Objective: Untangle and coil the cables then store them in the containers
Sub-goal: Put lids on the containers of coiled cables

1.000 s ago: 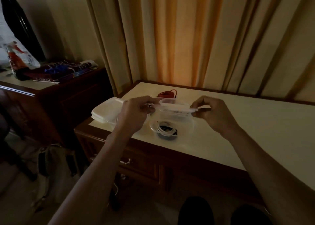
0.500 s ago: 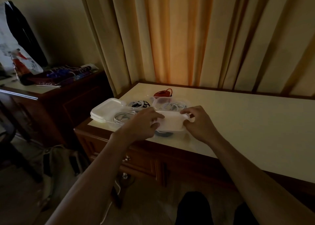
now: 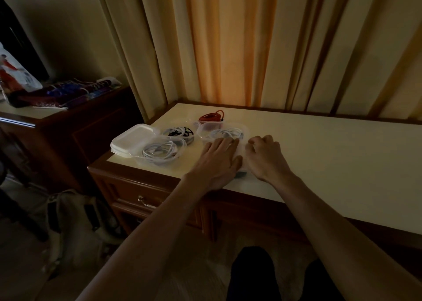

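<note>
My left hand [image 3: 219,161] lies flat, fingers straight, pressing down on a white lid [image 3: 241,151] over a clear container near the desk's front edge. My right hand [image 3: 265,157] rests on the lid's right side with fingers curled under, knuckles up. The container below is almost hidden; a dark bit of cable [image 3: 241,175] shows at its near edge. Behind it a clear container [image 3: 245,130] holds a coiled white cable [image 3: 226,133]. To the left, another container [image 3: 180,144] holds a white coil [image 3: 159,152]. A black and white coil [image 3: 179,132] fills a further tub. A red cable [image 3: 211,117] lies at the back.
A stack of white lids [image 3: 131,142] sits at the desk's left corner. The cream desk top [image 3: 331,154] stretches right. Curtains [image 3: 228,45] hang behind. A lower cabinet [image 3: 68,122] with clutter stands left. A bag [image 3: 68,223] lies on the floor beside the drawers.
The lid went from held up in the air between both hands down onto the container. My left hand has flattened on top of it and my right hand now presses its right side.
</note>
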A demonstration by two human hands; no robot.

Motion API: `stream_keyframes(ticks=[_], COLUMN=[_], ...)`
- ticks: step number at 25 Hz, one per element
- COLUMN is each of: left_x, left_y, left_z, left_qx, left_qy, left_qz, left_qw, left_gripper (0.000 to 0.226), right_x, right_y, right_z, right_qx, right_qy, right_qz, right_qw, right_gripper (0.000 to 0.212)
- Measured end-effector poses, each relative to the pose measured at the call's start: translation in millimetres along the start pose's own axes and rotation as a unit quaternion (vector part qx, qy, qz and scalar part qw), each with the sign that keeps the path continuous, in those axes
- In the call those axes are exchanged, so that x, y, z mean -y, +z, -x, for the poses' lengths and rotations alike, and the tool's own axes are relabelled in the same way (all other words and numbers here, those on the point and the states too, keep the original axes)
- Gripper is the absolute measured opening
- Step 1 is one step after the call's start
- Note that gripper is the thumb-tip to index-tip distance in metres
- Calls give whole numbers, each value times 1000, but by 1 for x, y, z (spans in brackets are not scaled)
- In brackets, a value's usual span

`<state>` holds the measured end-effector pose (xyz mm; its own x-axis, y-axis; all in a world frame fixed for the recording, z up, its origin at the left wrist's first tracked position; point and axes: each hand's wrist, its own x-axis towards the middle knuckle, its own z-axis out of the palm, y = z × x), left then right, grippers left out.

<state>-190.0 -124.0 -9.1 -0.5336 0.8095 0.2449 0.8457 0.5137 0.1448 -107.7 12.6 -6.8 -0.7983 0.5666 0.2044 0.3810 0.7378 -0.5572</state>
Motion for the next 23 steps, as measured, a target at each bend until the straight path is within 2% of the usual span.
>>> stream_keyframes(ticks=[1, 3, 6, 9, 12, 13, 15, 18, 21, 23], left_x=[-1, -1, -2, -5, -5, -2, 10, 51, 108, 149], left_y=[2, 7, 10, 4, -2, -5, -13, -35, -57, -70], left_z=[-2, -3, -1, 1, 3, 4, 6, 17, 38, 52], left_qx=[-6, -27, -35, -18, 6, -8, -88, -193, -261, -264], left_qy=[2, 3, -1, -5, -23, -31, -55, -138, -266, -369], left_qz=[-11, -26, -40, -44, 25, 54, 111, 142, 164, 174], left_qw=[1000, 999, 999, 999, 999, 998, 988, 961, 913, 874], left_gripper=[56, 54, 55, 56, 58, 58, 53, 38, 36, 41], right_x=[-2, -1, 1, 4, 6, 11, 29, 77, 128, 163], right_y=[4, 6, 7, 3, -6, -8, -9, 4, 36, 66], right_z=[1, 1, 4, 7, 5, 3, -4, -20, -46, -65], right_qx=[3, 18, -15, 18, 24, -2, -55, -84, -28, 19], right_qy=[-10, 25, 17, 6, 15, 18, -4, -114, -210, -236], right_qz=[3, -17, 60, 82, 153, 185, 219, 156, 65, 31], right_qw=[1000, 999, 998, 996, 988, 983, 974, 978, 975, 971], right_gripper=[39, 41, 41, 41, 44, 48, 52, 38, 27, 23])
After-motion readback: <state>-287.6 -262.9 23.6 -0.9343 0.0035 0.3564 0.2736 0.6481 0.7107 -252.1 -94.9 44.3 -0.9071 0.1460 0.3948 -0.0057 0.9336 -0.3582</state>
